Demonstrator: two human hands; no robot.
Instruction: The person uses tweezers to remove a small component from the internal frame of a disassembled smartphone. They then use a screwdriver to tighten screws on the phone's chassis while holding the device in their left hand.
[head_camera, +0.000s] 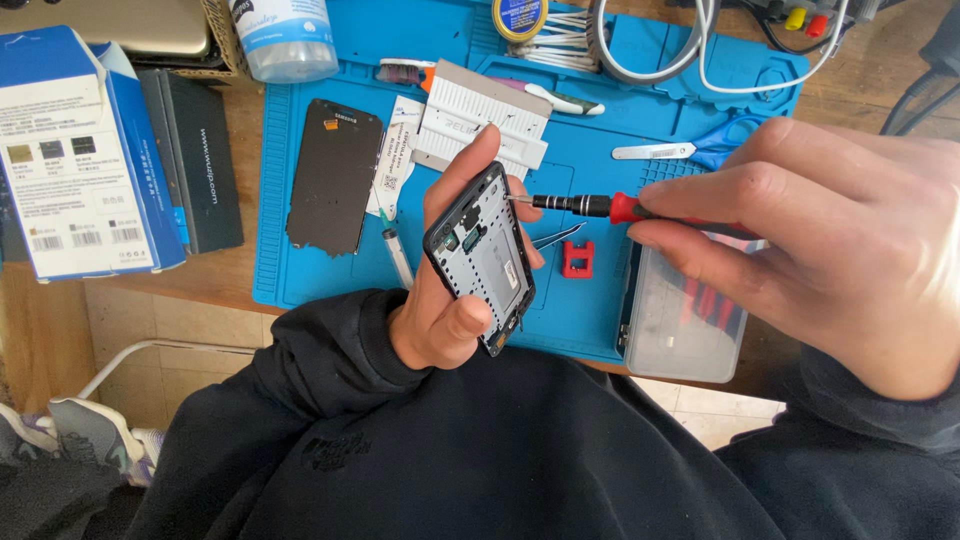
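Above the blue mat (330, 285), left hand (445, 300) grips a bare-backed phone frame (480, 255); right hand (830, 255) pinches a red-handled screwdriver (590, 206).

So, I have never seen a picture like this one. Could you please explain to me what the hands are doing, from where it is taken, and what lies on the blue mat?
There is one picture, taken by a camera worn on the person's head, looking down at their own two bare hands; no machine is involved. The left hand holds an opened phone frame, with its inner side facing up. The right hand holds a small screwdriver with a red grip; its tip touches the frame's upper edge. Below is a blue work mat on a wooden table. On the mat lie a removed dark phone screen, blue scissors, a small red block and a clear plastic box. A blue carton stands at the left.
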